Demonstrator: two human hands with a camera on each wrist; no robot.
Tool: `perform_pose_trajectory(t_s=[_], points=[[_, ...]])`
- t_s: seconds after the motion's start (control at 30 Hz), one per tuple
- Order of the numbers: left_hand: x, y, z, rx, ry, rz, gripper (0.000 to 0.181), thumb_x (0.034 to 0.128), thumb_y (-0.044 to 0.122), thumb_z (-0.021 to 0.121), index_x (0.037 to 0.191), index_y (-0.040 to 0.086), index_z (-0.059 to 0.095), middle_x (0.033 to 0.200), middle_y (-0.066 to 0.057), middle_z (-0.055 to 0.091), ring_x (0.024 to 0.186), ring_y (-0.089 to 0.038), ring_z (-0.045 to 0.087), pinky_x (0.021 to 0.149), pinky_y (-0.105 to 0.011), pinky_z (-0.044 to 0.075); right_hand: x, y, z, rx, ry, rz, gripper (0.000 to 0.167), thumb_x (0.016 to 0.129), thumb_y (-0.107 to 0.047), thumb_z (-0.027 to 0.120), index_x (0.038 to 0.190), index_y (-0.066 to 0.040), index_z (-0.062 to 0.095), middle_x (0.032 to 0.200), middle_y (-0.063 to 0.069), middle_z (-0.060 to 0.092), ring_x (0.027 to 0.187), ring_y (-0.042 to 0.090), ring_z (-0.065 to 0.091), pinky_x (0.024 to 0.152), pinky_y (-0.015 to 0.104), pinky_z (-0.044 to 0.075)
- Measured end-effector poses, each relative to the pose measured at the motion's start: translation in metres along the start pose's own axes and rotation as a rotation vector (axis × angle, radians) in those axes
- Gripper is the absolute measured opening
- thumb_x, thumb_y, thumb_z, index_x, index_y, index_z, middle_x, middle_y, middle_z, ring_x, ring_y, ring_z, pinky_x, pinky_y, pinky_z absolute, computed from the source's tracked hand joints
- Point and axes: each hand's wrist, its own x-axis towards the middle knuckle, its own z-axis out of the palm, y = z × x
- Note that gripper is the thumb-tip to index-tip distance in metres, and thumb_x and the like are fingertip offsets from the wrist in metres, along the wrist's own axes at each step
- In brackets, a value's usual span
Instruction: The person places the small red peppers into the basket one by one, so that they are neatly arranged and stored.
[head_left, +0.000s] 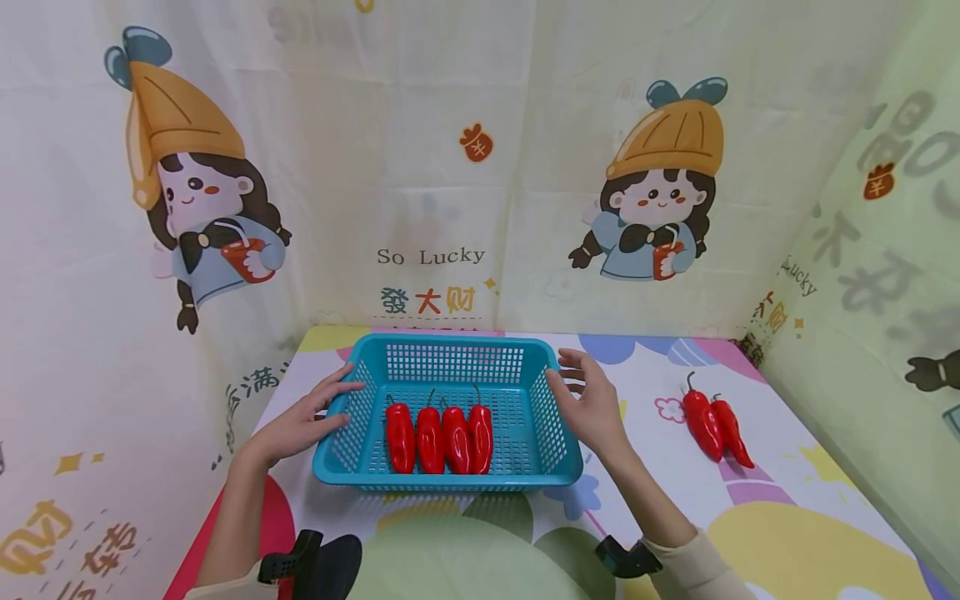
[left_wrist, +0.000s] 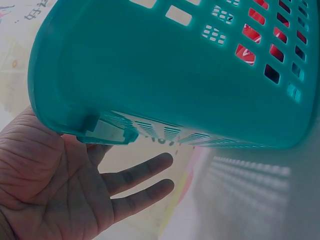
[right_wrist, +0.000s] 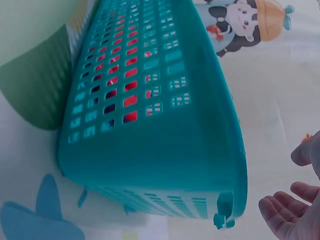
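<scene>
Lettering "So Lucky" [head_left: 431, 257] is printed on the cream cloth backdrop [head_left: 555, 117], with Chinese characters 發大财 [head_left: 427, 300] set just toward 6 o'clock of it; a ¥ sign is carried by a red bag motif [head_left: 476, 142] toward 12 o'clock. "Lucky" is repeated, partly readable, on the cloth at 3 o'clock. Cartoon figures [head_left: 663, 192] in orange caps are printed at 10 and 1 o'clock.

Table [head_left: 765, 533] is patterned with pastel patches and flowers; cloth is hung on three sides. Blue-green basket [head_left: 450, 481] is set mid-table; four red peppers [head_left: 454, 440] are lined up inside, stems to 12 o'clock. Two loose peppers [head_left: 703, 423] are laid close together on the table at 3 o'clock.

Left hand [head_left: 303, 422] is placed on the basket's 9 o'clock rim, fingers straight and apart, contact only. Right hand [head_left: 592, 400] is held at the 3 o'clock end, fingers apart and relaxed.

Rim is overlapped by the right hand in the head view, but a gap is shown in the right wrist view. Holed shadow [left_wrist: 250, 175] is shown by the left wrist camera; loose peppers are caught only by the head camera.
</scene>
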Motion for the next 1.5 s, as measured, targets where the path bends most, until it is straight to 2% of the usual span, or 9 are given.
perform_pose_trajectory(t_s=[0.4,0.63,1.03,1.3,1.5], points=[[0.0,-0.001,0.001,-0.005,0.002,-0.004,0.065,0.0964,0.017,0.068,0.155,0.009,0.041,0.169,-0.021,0.01,0.147,-0.054,0.017,0.092,-0.059,0.056,0.0,0.014,-0.01,0.0,0.02,0.003,0.049,0.101,-0.025,0.066,0.143,-0.005,0.051,0.138,0.017,0.061,0.121,0.035,0.064,0.101,0.051,0.054],[0.001,-0.001,0.0,-0.011,0.001,-0.003,0.065,0.0964,0.017,0.068,0.155,0.01,0.041,0.169,-0.021,0.01,0.147,-0.054,0.017,0.091,-0.059,0.057,0.001,0.025,-0.017,-0.032,0.013,0.033,0.049,0.102,-0.029,0.063,0.143,-0.006,0.051,0.139,0.018,0.06,0.123,0.037,0.062,0.102,0.051,0.053],[0.0,0.002,0.0,-0.002,0.0,-0.007,0.066,0.0958,0.017,0.069,0.155,0.01,0.041,0.169,-0.021,0.01,0.147,-0.054,0.017,0.09,-0.058,0.057,0.002,0.042,-0.023,-0.056,0.021,0.048,0.047,0.101,-0.022,0.065,0.141,-0.001,0.051,0.136,0.023,0.06,0.122,0.041,0.062,0.101,0.053,0.053],[0.001,0.002,0.0,-0.009,-0.002,-0.002,0.067,0.0951,0.017,0.069,0.155,0.009,0.041,0.169,-0.021,0.01,0.147,-0.054,0.017,0.091,-0.059,0.057,0.001,0.056,-0.027,-0.102,0.048,0.074,0.048,0.101,-0.023,0.065,0.141,0.0,0.051,0.136,0.023,0.06,0.121,0.042,0.063,0.099,0.054,0.053],[0.0,0.002,0.0,-0.002,-0.001,-0.002,0.066,0.0957,0.017,0.069,0.155,0.009,0.041,0.169,-0.02,0.01,0.148,-0.054,0.016,0.091,-0.06,0.057,-0.001,0.062,-0.033,-0.111,0.029,0.125,0.051,0.101,-0.026,0.063,0.144,-0.002,0.049,0.14,0.022,0.058,0.124,0.041,0.061,0.099,0.052,0.054]])
